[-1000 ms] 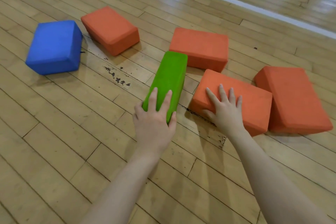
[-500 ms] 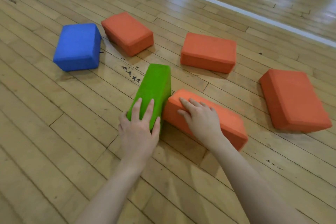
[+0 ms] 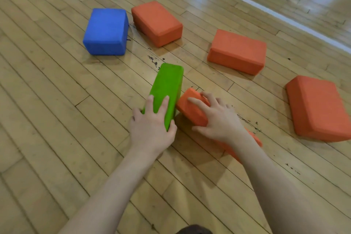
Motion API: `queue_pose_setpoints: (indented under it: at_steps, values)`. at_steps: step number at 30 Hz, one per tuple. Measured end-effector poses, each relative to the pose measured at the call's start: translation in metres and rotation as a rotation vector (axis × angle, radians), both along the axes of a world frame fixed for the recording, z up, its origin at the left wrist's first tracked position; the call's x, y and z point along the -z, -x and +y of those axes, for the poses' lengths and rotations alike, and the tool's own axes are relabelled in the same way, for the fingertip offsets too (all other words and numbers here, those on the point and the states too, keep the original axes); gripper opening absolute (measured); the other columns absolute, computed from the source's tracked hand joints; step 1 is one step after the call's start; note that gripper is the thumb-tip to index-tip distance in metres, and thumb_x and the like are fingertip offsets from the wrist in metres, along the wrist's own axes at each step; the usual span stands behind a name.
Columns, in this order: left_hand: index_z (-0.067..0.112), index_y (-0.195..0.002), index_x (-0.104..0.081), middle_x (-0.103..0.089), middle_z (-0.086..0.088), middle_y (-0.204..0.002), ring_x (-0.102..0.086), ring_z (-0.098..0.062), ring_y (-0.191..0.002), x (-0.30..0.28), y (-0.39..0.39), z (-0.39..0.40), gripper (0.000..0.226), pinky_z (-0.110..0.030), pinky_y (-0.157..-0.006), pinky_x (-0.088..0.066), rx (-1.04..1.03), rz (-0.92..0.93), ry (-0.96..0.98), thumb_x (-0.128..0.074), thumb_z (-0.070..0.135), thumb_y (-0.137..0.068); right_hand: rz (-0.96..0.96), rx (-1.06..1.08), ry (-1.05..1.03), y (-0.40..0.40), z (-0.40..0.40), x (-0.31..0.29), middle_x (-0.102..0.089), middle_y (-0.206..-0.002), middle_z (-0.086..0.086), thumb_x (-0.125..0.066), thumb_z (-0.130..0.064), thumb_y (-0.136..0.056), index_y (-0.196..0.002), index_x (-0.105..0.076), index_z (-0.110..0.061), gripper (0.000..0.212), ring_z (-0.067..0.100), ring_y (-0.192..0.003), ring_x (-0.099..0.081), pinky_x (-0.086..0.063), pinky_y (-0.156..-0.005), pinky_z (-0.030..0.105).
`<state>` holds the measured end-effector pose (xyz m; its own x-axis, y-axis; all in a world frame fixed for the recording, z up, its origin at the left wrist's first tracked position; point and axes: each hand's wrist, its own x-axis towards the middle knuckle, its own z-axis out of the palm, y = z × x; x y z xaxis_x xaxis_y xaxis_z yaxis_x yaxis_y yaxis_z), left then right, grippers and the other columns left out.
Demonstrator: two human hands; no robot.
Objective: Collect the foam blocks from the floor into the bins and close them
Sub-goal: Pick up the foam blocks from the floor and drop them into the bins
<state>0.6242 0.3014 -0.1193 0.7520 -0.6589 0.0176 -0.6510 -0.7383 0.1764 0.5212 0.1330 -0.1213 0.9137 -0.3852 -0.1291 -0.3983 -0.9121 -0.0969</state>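
A green foam block (image 3: 167, 87) stands on its long edge on the wooden floor, and my left hand (image 3: 152, 127) grips its near end. Right beside it an orange foam block (image 3: 191, 109) is tilted, its left end raised. My right hand (image 3: 218, 118) is clamped over that block and hides most of it. Further back lie a blue block (image 3: 106, 31) and two orange blocks (image 3: 156, 23) (image 3: 236, 51). Another orange block (image 3: 321, 107) lies at the right. No bin is in view.
Light wooden floorboards (image 3: 57, 119) run diagonally, with dark scuff marks (image 3: 152, 60) between the blocks. A white painted line (image 3: 275, 13) crosses the floor at the far right. Something dark (image 3: 193, 230) shows at the bottom edge.
Both hands have drawn the green block and the nearest orange block toward me and to the left. The orange block has gone from flat to tilted, with my right hand now curled around it.
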Motion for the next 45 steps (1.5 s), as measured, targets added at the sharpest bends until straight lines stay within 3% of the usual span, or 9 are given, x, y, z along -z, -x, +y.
queue_pose_setpoints:
  at_steps: [4,7,12,17,23,29,33,40,45]
  values:
    - [0.037,-0.147,-0.006,-0.007,-0.005,-0.148,-0.044,-0.033,-0.109,-0.004,-0.007,-0.007,0.072,-0.037,-0.084,-0.044,0.003,0.053,-0.038,-0.037,0.059,-0.087,-0.014,0.084,0.003,-0.001,0.001,0.000,-0.020,-0.149,0.002,-0.056,-0.057,-0.080,-0.144,-0.013,-0.046,0.078,0.030,-0.119,-0.042,-0.042,-0.089,0.042]
    - [0.039,-0.148,-0.001,-0.002,-0.003,-0.153,-0.043,-0.033,-0.116,-0.006,-0.014,-0.011,0.070,-0.037,-0.087,-0.045,-0.004,0.102,-0.042,-0.036,0.057,-0.089,-0.082,0.166,-0.025,-0.006,0.006,0.000,-0.025,-0.146,0.006,-0.056,-0.052,-0.082,-0.144,-0.023,-0.042,0.072,0.031,-0.116,-0.047,-0.048,-0.079,0.042]
    - [0.038,-0.147,-0.019,-0.016,0.003,-0.154,-0.047,-0.030,-0.113,-0.015,-0.042,0.012,0.065,-0.037,-0.087,-0.045,0.008,0.094,0.152,-0.041,0.055,-0.089,-0.268,0.184,-0.046,-0.027,0.041,-0.017,-0.031,-0.141,0.007,-0.061,-0.049,-0.080,-0.138,-0.041,-0.036,0.063,0.031,-0.109,-0.051,-0.051,-0.067,0.040]
    - [0.038,-0.145,-0.025,-0.021,0.003,-0.153,-0.049,-0.030,-0.111,-0.053,-0.095,0.095,0.062,-0.034,-0.086,-0.043,0.000,-0.043,0.158,-0.045,0.053,-0.088,-0.344,0.106,-0.122,-0.092,0.113,-0.050,-0.026,-0.142,0.004,-0.062,-0.046,-0.081,-0.139,-0.039,-0.036,0.063,0.034,-0.110,-0.050,-0.052,-0.077,0.044]
    - [0.041,-0.145,-0.024,-0.019,0.006,-0.154,-0.045,-0.030,-0.115,-0.124,-0.168,0.253,0.062,-0.035,-0.083,-0.043,-0.130,-0.182,0.111,-0.043,0.055,-0.088,-0.468,-0.009,-0.170,-0.190,0.261,-0.104,-0.032,-0.140,0.000,-0.062,-0.048,-0.080,-0.136,-0.043,-0.037,0.060,0.027,-0.111,-0.053,-0.045,-0.076,0.034]
    - [0.033,-0.135,-0.047,-0.040,-0.003,-0.145,-0.057,-0.037,-0.102,-0.167,-0.192,0.481,0.064,-0.044,-0.076,-0.051,-0.440,-0.283,0.251,-0.037,0.058,-0.077,-0.492,-0.388,-0.277,-0.275,0.462,-0.167,-0.026,-0.144,0.002,-0.061,-0.046,-0.082,-0.139,-0.040,-0.034,0.062,0.029,-0.116,-0.050,-0.051,-0.083,0.040]
    - [0.027,-0.130,-0.055,-0.047,-0.006,-0.140,-0.058,-0.040,-0.098,-0.208,-0.186,0.634,0.061,-0.048,-0.074,-0.053,-0.677,-0.379,0.273,-0.041,0.053,-0.077,-0.520,-0.619,-0.399,-0.315,0.620,-0.205,-0.023,-0.145,0.000,-0.061,-0.045,-0.083,-0.141,-0.036,-0.035,0.064,0.026,-0.119,-0.047,-0.053,-0.080,0.042]
    - [0.020,-0.122,-0.063,-0.054,-0.008,-0.132,-0.054,-0.039,-0.084,-0.259,-0.122,0.863,0.049,-0.047,-0.069,-0.050,-1.041,-0.611,0.132,-0.051,0.042,-0.080,-0.544,-0.982,-0.560,-0.323,0.876,-0.254,-0.024,-0.146,-0.003,-0.062,-0.049,-0.080,-0.137,-0.038,-0.039,0.062,0.022,-0.114,-0.051,-0.053,-0.070,0.036]
    - [0.020,-0.119,-0.063,-0.057,-0.007,-0.129,-0.054,-0.039,-0.086,-0.271,-0.057,0.961,0.045,-0.040,-0.065,-0.041,-1.254,-0.706,-0.177,-0.057,0.035,-0.077,-0.544,-1.268,-0.608,-0.303,1.001,-0.264,-0.035,-0.144,0.005,-0.067,-0.043,-0.078,-0.132,-0.049,-0.032,0.058,0.027,-0.110,-0.055,-0.056,-0.062,0.040]
